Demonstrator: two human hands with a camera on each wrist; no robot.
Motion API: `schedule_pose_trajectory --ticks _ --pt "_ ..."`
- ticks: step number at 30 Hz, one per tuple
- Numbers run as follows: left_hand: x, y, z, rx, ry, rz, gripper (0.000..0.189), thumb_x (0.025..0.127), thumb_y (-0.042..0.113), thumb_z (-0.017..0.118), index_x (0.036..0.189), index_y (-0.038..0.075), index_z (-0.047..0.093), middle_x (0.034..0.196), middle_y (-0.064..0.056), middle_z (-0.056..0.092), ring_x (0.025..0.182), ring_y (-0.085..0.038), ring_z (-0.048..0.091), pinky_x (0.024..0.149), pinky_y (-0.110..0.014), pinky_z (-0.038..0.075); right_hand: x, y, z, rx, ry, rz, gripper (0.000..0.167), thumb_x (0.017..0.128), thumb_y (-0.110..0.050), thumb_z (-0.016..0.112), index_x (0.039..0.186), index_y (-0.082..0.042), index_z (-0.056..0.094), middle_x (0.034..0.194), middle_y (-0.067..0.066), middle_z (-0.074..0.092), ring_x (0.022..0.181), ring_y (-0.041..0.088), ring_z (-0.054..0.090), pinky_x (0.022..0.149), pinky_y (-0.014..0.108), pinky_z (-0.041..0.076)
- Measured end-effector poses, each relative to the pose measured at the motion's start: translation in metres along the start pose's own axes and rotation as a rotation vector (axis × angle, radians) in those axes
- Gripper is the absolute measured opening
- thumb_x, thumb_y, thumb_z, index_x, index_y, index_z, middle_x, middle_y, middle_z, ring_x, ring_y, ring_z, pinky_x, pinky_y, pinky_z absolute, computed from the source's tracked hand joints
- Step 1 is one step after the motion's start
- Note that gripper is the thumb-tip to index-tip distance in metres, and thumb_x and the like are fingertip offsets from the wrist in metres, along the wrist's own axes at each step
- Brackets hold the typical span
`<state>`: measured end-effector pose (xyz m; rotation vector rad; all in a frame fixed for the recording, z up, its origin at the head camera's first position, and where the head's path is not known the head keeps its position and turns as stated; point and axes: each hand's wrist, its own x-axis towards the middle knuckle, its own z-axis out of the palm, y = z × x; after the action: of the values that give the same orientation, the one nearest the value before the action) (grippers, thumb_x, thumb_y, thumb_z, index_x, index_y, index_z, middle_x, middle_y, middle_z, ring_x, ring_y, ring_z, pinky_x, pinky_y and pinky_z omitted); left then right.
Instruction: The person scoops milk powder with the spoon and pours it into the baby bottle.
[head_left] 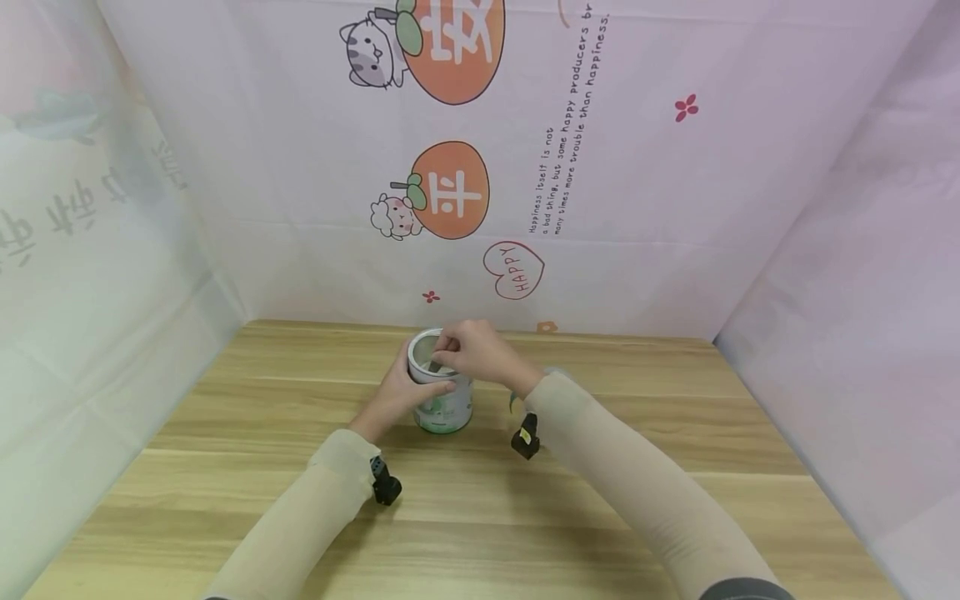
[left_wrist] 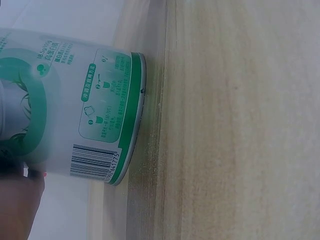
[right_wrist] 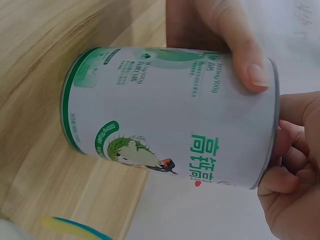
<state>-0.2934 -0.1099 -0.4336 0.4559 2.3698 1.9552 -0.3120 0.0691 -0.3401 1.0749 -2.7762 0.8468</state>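
A white and green milk powder can (head_left: 444, 410) stands upright on the wooden table, its mouth uncovered. My left hand (head_left: 399, 390) grips the can near its top, with the thumb across the front below the rim and the other fingers behind. Over the mouth, my right hand (head_left: 480, 350) has its fingers curled and pinches a small, thin dark-grey piece (head_left: 435, 366) just inside the rim; I cannot tell what it is. In the right wrist view the curled right fingers (right_wrist: 280, 180) sit right at the rim. Green print and a barcode show on the can (left_wrist: 95, 162) in the left wrist view.
Partly hidden under the right forearm lies a curved thing with a yellow and teal edge (right_wrist: 75, 227). Printed white cloth (head_left: 622, 250) hangs behind the wooden table (head_left: 480, 533) and along both sides. The can stands near the table's back edge.
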Motion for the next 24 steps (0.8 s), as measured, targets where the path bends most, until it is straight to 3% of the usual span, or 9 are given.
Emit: schedule_pose_trajectory --ticks 11,18,24 --pt "0.000 0.000 0.000 0.009 0.005 -0.004 0.094 0.083 0.031 0.085 0.155 0.025 0.024 0.146 -0.010 0.043 0.132 -0.031 0.046 0.108 -0.057 0.036 -0.004 0.011 -0.012 0.227 0.030 0.088 0.014 0.096 -0.019 0.069 0.091 -0.006 0.073 0.082 0.001 0.069 0.072 0.014 0.059 0.064 0.026 0.052" --pt "0.000 -0.001 0.000 0.015 0.016 -0.001 0.096 0.082 0.032 0.086 0.155 0.026 0.024 0.147 -0.009 0.043 0.133 -0.031 0.044 0.109 -0.059 0.035 -0.010 0.017 -0.015 0.288 0.073 0.127 0.016 0.097 -0.020 0.068 0.089 -0.007 0.073 0.086 0.001 0.070 0.074 0.015 0.056 0.064 0.027 0.048" --pt "-0.001 0.001 -0.001 0.006 0.023 -0.003 0.097 0.080 0.032 0.087 0.155 0.026 0.025 0.147 -0.007 0.044 0.135 -0.029 0.043 0.111 -0.058 0.031 -0.017 0.024 -0.017 0.335 0.097 0.196 0.017 0.097 -0.022 0.067 0.093 -0.006 0.073 0.093 0.004 0.070 0.086 0.019 0.060 0.076 0.033 0.052"
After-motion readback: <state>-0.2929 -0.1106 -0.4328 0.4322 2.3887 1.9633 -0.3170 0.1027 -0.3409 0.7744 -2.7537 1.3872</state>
